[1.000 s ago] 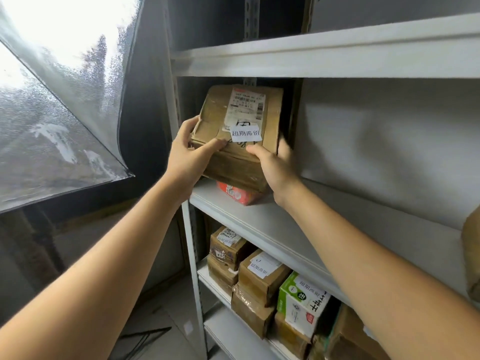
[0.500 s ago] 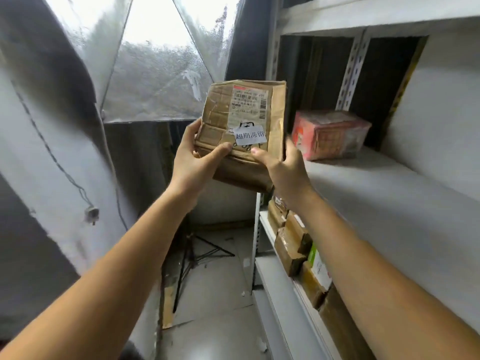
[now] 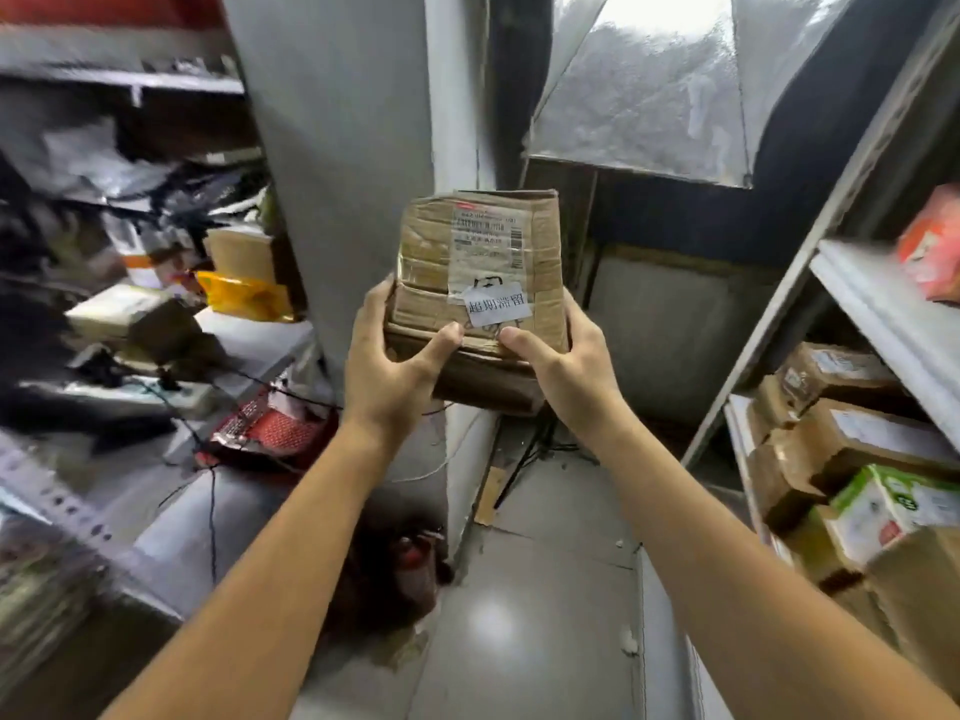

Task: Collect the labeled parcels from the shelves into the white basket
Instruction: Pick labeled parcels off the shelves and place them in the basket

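Brown cardboard parcel (image 3: 478, 283) is held in mid-air at chest height, in front of a grey pillar (image 3: 343, 148), clear of every shelf and above the tiled floor (image 3: 535, 615). Parcel is tilted, top edge leaning away from the camera, taped face toward it. Printed shipping label (image 3: 485, 241) sits on the upper part of that face; a small white slip with four dark characters (image 3: 496, 306) is stuck below it, slightly askew. Left hand (image 3: 389, 376) grips the lower left corner: thumb lies across the front near the bottom edge, fingers curl round the left side toward the back. Right hand (image 3: 566, 366) grips the lower right corner the same way, thumb on the front just under the white slip, fingers out of sight behind the box. The two thumb tips are close but apart. Both forearms are bare and stretched forward. To the right: white metal shelf unit (image 3: 883, 314), a red-orange package (image 3: 932, 257) on the upper board, brown boxes (image 3: 852, 439) and a green-and-white carton (image 3: 893, 506) packed on the board below. To the left, blurred: a cluttered desk (image 3: 270, 335) with a yellow bag (image 3: 244, 298), a red packet (image 3: 275, 428) and dark cables. A silvery reflective umbrella (image 3: 649, 85) stands behind, upper right.
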